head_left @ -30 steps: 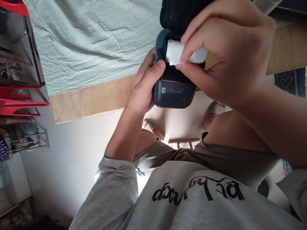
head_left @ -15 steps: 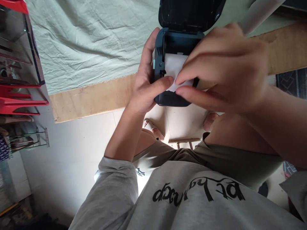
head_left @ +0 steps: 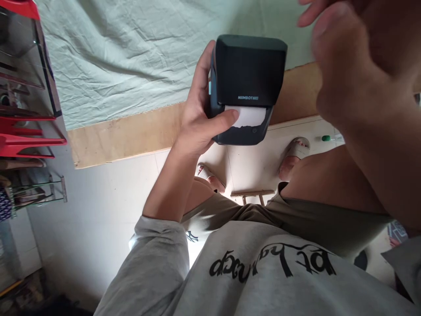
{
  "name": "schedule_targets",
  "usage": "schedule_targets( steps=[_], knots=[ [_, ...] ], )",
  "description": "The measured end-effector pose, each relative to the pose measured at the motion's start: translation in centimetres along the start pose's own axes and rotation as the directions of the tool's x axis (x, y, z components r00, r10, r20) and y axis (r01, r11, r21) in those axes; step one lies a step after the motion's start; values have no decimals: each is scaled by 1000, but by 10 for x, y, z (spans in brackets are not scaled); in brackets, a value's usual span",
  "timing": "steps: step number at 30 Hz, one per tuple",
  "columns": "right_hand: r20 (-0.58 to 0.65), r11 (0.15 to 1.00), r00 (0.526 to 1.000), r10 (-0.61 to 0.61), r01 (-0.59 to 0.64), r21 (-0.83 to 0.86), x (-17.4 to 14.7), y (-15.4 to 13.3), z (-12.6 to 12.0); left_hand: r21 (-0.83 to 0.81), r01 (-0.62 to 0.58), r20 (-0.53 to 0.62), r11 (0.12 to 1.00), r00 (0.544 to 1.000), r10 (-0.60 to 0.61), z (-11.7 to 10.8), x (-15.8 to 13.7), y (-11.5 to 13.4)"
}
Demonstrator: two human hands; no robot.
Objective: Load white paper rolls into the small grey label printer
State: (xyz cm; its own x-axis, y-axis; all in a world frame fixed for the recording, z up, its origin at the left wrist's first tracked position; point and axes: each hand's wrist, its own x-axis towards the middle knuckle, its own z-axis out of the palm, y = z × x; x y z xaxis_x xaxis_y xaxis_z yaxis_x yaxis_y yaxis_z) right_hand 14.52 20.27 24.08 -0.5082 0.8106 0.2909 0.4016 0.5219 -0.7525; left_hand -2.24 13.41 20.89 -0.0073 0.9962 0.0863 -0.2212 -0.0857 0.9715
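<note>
My left hand (head_left: 200,116) holds a dark label printer (head_left: 248,70) by its left side. Its fingers wrap behind the body while the thumb lies over the front. The printer's lid is down, with small NIIMBOT lettering near its lower edge. From the slot below the lid sticks a white paper strip (head_left: 251,116) with a ragged end, and my left thumb presses on its left part. My right hand (head_left: 355,57) is raised at the upper right, apart from the printer. Its thumb and a finger show apart; the rest is blurred or cut off by the frame.
A pale green sheet (head_left: 131,52) covers a surface with a wooden edge (head_left: 128,136) behind the printer. Red plastic stools (head_left: 29,145) and a wire rack (head_left: 42,191) stand at left. Below are my sandalled feet, a small wooden stool (head_left: 251,193) and a green-capped object (head_left: 325,138).
The printer's lid, which stood open, is now closed over the paper. My right hand has let go of the paper and moved up and right. My left hand keeps its hold.
</note>
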Motion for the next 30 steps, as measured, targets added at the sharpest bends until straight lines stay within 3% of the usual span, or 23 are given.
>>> schedule_targets(
  steps=[2, 4, 7, 12, 17, 23, 30],
  knots=[
    [53, 993, 998, -39, 44, -106, 1, -1, 2, -9, -15, 0, 1000, 1000, 15, 2, -2, 2],
    [201, 981, 978, -59, 95, -171, 1, 1, 5, -4, -36, -2, 999, 999, 36, 6, -4, 6],
    [297, 972, 946, -128, 179, -152, 3, 7, 11, -12, 21, -39, 1000, 999, -22, 11, -4, 11],
    [316, 970, 927, -201, 234, -68, 6, 16, 16, -76, 91, -64, 993, 993, -96, 12, -2, 9],
    [326, 979, 932, -159, 192, -72, 6, 14, 16, -100, 112, -38, 989, 992, -116, 9, -1, 7],
    [355, 984, 931, -82, 131, -118, 3, 8, 16, -106, 203, -145, 973, 965, -217, 21, -4, 16],
    [302, 982, 940, -160, 182, -47, 3, 10, 15, -215, 112, -95, 970, 986, -135, 20, -3, 18]
  ],
)
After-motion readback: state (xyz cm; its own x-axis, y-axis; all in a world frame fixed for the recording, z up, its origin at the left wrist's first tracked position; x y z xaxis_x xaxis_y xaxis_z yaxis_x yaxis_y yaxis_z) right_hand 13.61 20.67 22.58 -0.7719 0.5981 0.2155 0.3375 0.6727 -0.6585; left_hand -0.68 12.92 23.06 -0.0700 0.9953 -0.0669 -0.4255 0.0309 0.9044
